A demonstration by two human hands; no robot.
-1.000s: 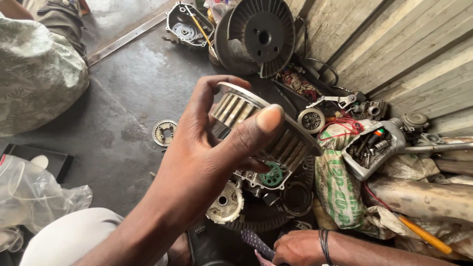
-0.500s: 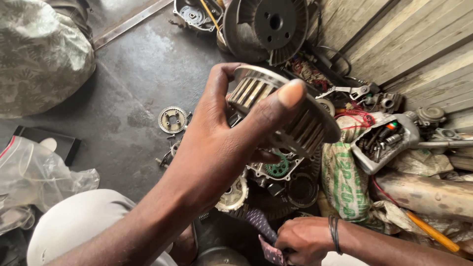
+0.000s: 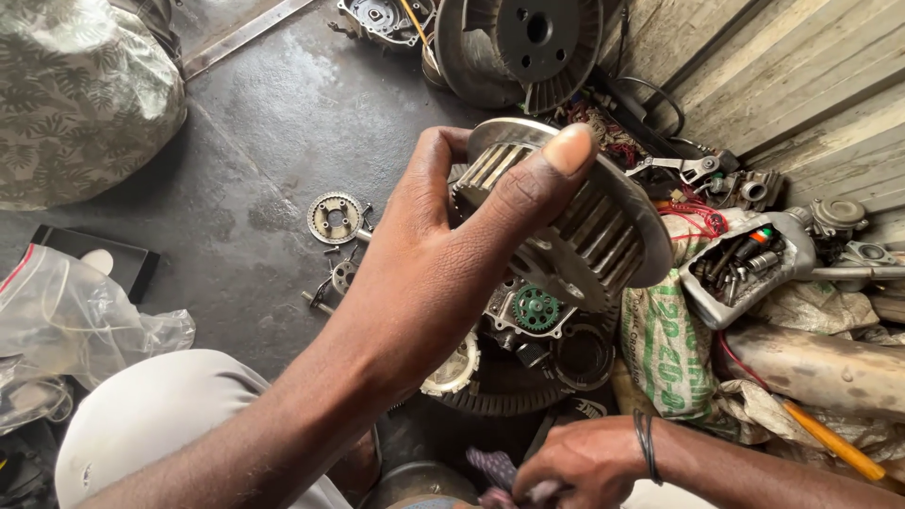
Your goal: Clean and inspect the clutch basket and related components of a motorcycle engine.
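Here the left hand [image 3: 434, 273] grips the slotted metal drum [image 3: 584, 221] raised.

Two bare hands were in view: the left hand [image 3: 424, 283] at centre and the right hand [image 3: 575, 462] at five o'clock. One ribbed metal drum [image 3: 584, 226] sat in the left hand. One small round sprocket plate [image 3: 336, 218] lay on the floor at nine o'clock from the drum. One large dark finned wheel [image 3: 528, 42] stood at twelve o'clock. One green gear [image 3: 535, 308] showed at six o'clock below the drum. One orange-handled tool [image 3: 830, 441] lay at four o'clock. One clear plastic bag [image 3: 71, 316] lay at nine o'clock. One green-printed sack [image 3: 667, 349] lay at four o'clock.
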